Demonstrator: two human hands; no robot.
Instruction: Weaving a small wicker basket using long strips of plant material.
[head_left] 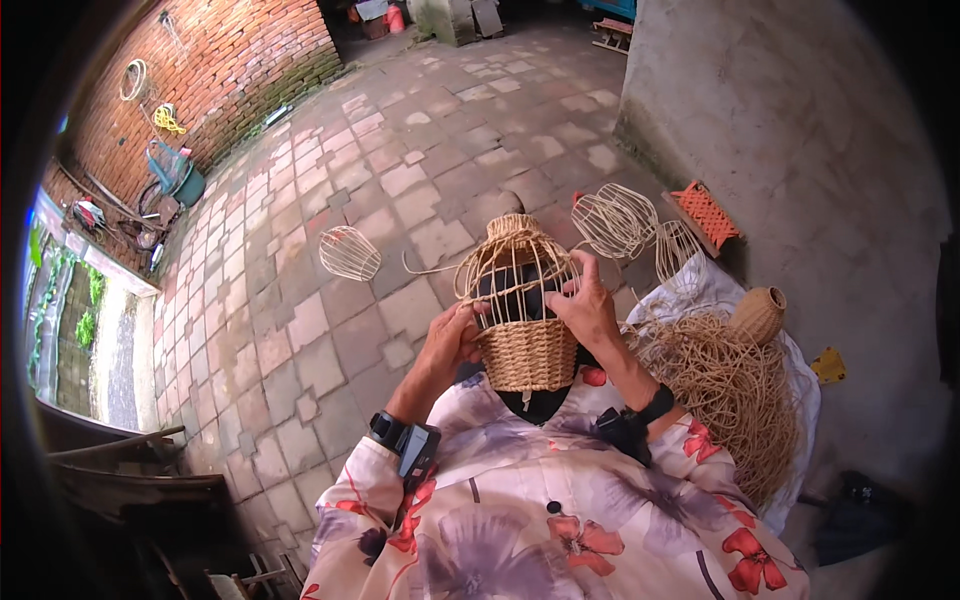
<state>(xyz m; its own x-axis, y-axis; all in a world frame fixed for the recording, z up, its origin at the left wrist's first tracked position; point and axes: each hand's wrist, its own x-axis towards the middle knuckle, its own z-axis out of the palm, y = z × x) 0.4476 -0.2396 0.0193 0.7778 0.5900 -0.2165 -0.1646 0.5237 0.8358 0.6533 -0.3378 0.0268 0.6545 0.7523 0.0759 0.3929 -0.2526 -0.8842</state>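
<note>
In front of my lap stands a partly woven basket (527,358), vase-shaped, with tan straw cord packed tight round one end and a narrow neck at the other. Bare pale ribs show between the two bands, with a dark thing behind them. My left hand (455,337) is closed on the left side, fingers at the edge of the weave. On the right, my right hand (590,308) grips the ribs, thumb over the front and index finger raised along the outer side. A loose cord (428,270) sticks out leftward from the basket.
A heap of straw cord (715,400) lies on a white sheet (800,440) at my right, with a finished-looking woven vase (760,315) on it. Bare wire frames (614,220) and another frame (349,253) lie on the paving. An orange-topped stool (706,215) stands by the wall.
</note>
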